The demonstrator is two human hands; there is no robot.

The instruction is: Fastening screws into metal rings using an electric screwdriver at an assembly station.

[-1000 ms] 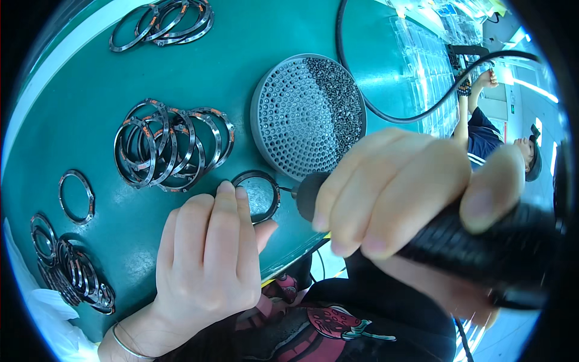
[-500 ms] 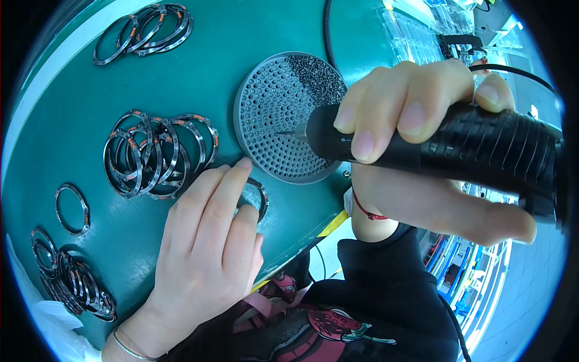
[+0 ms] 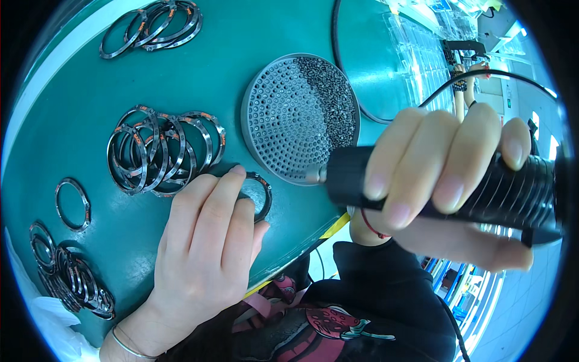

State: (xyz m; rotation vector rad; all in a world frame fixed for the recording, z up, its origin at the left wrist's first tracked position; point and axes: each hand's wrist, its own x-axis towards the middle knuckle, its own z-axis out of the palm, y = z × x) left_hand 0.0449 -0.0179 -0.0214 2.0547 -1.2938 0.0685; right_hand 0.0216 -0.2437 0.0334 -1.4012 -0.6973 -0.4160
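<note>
In my right hand [image 3: 431, 166] is a black electric screwdriver [image 3: 512, 187] with a ribbed body, my fingers wrapped over it. Its metal tip points left, by the near rim of a round grey screw tray [image 3: 246, 130]. This tray is dotted with small holes, and dark tiny screws [image 3: 332, 99] are heaped on its far right side. My left hand [image 3: 202, 241], fingers bent, grips a thin dark metal ring [image 3: 268, 196] flat on the table; the hand covers the ring's left part. Beside that hand lies a loose pile of similar rings [image 3: 163, 151] with orange marks.
More rings [image 3: 160, 27] lie at the far left. A single ring [image 3: 89, 208] and a stacked heap of rings [image 3: 78, 283] are at the near left. A black cable [image 3: 336, 36] runs behind the tray. Clear plastic trays [image 3: 416, 60] stand at the far right, near another person's hand [image 3: 479, 69].
My right hand has brought the screwdriver nearer to me, its tip moving from over the tray's middle to the near rim. My left hand stays at the ring.
</note>
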